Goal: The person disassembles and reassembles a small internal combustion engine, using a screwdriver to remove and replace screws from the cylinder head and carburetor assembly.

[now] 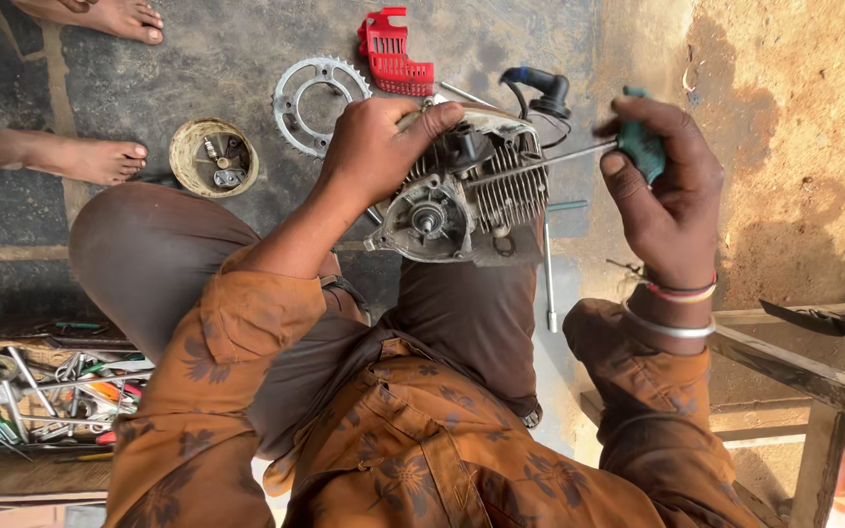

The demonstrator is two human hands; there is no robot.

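Two hands work mid-frame: the left hand (378, 147) clamps the grey finned metal engine (466, 191), while the right hand (662, 186) grips a green-handled screwdriver (638, 147), its shaft pointing leftward into the fins.

Engine (471, 196) dull grimy cast metal, screwdriver (638, 147) w/ green plastic grip, rough concrete floor (217, 59)

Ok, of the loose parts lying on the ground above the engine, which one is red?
The ribbed red plastic cover, right of the toothed grey metal sprocket; the round tan bowl lies farther left.
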